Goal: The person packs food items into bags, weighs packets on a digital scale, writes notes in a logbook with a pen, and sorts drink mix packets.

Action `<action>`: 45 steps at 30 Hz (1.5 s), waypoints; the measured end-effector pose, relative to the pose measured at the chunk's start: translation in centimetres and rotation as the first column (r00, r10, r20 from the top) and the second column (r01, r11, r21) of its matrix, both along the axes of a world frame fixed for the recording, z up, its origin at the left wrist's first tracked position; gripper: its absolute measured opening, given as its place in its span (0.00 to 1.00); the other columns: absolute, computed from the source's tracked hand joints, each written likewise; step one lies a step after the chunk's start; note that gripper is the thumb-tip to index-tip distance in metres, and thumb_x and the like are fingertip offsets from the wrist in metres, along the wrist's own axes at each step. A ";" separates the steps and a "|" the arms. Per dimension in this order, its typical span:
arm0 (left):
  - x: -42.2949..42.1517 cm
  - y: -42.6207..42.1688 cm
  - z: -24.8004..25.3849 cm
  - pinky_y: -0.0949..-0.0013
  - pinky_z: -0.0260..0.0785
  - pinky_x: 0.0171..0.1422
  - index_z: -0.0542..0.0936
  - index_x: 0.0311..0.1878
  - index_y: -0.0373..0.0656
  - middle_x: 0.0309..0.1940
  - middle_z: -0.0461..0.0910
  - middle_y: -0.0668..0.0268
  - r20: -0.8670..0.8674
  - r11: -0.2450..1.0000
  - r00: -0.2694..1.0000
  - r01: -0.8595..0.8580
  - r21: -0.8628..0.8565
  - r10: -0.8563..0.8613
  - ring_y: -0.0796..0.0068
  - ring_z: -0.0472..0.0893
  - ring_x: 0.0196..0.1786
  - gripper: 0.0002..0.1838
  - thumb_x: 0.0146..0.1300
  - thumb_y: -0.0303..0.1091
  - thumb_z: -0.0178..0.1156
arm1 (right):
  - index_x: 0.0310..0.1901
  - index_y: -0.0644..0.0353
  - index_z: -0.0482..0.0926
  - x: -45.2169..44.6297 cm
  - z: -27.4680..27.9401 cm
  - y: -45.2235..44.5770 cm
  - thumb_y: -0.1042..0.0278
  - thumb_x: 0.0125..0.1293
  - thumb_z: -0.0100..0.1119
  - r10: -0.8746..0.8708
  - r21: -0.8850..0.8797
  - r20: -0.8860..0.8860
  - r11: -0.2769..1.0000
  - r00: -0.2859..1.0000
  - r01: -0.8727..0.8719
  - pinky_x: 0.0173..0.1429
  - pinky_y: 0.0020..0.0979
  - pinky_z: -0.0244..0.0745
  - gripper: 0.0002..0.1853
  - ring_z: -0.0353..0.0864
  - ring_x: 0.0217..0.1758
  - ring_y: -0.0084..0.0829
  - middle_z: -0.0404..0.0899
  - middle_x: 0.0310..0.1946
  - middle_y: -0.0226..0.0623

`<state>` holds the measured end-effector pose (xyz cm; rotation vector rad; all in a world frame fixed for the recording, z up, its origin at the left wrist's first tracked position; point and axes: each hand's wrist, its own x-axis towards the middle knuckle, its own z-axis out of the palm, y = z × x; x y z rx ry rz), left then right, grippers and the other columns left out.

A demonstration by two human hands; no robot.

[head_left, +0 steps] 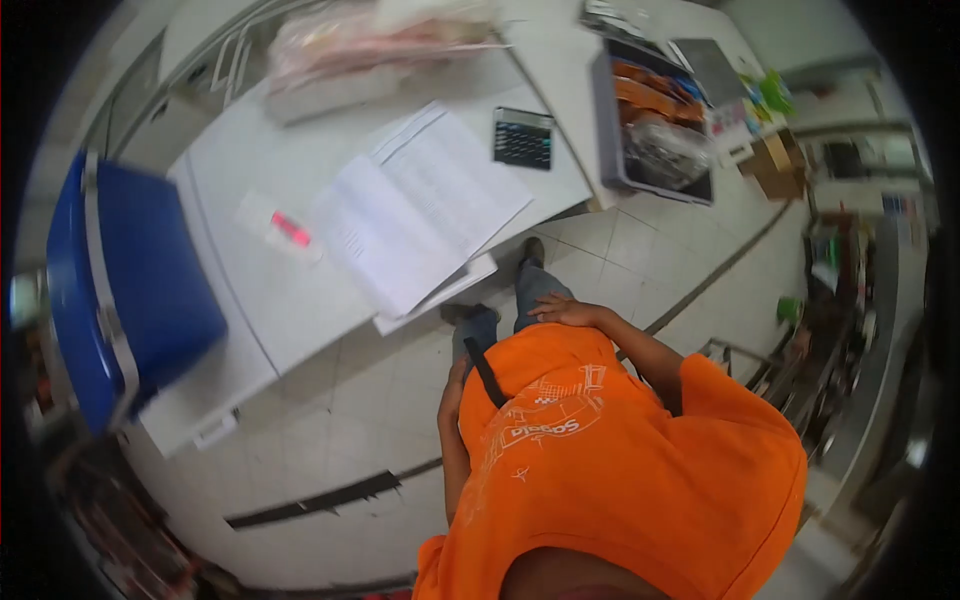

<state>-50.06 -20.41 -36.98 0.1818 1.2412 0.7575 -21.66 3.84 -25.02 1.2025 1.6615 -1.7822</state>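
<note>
My right hand (565,310) lies on my right thigh at the lower edge of my orange shirt (640,450), its fingers apart and nothing in it. Beside my left thigh is my left hand (457,376), seen edge-on with its fingers hidden. Beyond my knees, papers (430,200) lie spread on the white table (330,320), with some sheets overhanging the near edge. A dark calculator (523,138) is to the right of them. To their left sits a small clear packet with a pink mark (291,228).
A blue box (150,290) stands at the table's left end. Plastic-wrapped goods (380,55) are at the back. A grey bin (655,125) holds orange-brown items and a clear bag. Farther right are a cardboard box (775,165) and cluttered shelving (835,290).
</note>
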 end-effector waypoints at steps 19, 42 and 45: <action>7.4 13.4 0.0 0.60 0.52 0.82 0.63 0.77 0.38 0.75 0.65 0.50 -0.410 0.953 0.861 0.250 -0.173 -0.300 0.52 0.62 0.79 0.34 0.78 0.54 0.42 | 0.79 0.57 0.55 25.5 -10.1 -2.4 0.32 0.76 0.41 -0.987 -0.136 0.072 0.130 0.141 0.982 0.75 0.46 0.62 0.42 0.60 0.77 0.47 0.60 0.75 0.47; 33.7 23.3 7.7 0.60 0.55 0.80 0.64 0.77 0.39 0.73 0.67 0.48 -0.530 0.903 0.756 0.190 -0.384 -0.384 0.51 0.65 0.77 0.35 0.77 0.55 0.43 | 0.83 0.37 0.44 36.5 2.3 34.3 0.89 0.54 0.52 -0.532 0.366 -0.580 0.507 0.617 0.781 0.77 0.38 0.60 0.56 0.64 0.78 0.52 0.59 0.78 0.50; 34.5 22.8 8.5 0.60 0.55 0.80 0.64 0.76 0.39 0.73 0.68 0.48 -0.556 0.905 0.742 0.163 -0.394 -0.375 0.50 0.65 0.77 0.35 0.77 0.55 0.43 | 0.82 0.37 0.51 34.8 1.8 38.5 0.88 0.53 0.51 -0.469 0.295 -0.661 0.557 0.587 0.777 0.73 0.36 0.65 0.54 0.71 0.73 0.53 0.68 0.73 0.52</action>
